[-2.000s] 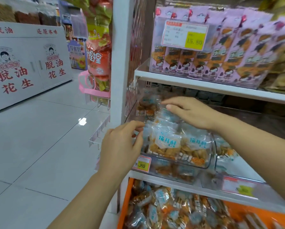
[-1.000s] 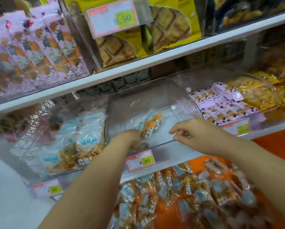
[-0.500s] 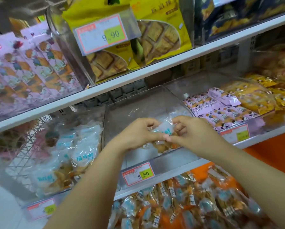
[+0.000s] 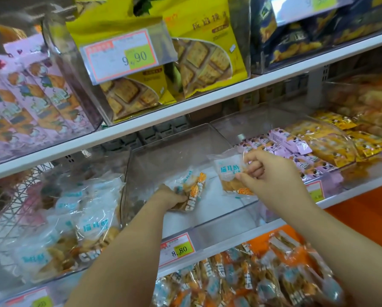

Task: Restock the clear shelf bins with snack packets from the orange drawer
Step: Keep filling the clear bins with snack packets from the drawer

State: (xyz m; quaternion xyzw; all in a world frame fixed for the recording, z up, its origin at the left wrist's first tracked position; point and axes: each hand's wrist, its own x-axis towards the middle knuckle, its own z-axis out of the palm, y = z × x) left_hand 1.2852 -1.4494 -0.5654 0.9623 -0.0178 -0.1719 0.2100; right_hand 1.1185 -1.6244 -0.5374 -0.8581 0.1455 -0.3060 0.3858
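Our left hand [image 4: 174, 197] clasps a bundle of packets [image 4: 193, 189] low in the clear bin [image 4: 163, 156], probably seating them. Our right hand [image 4: 272, 173] pinches a single packet [image 4: 228, 171] by its edge, beside those fingers, likely next in. The orange drawer [image 4: 362, 218] sits below.

The left hand [image 4: 171, 197] is partly hidden among packets [image 4: 193, 190]; the orange drawer [image 4: 362, 222] is cropped.

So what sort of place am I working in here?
Likely a shop's snack aisle: white shelves hold clear bins of packaged snacks, with price tags reading 9.90 and 8.80.
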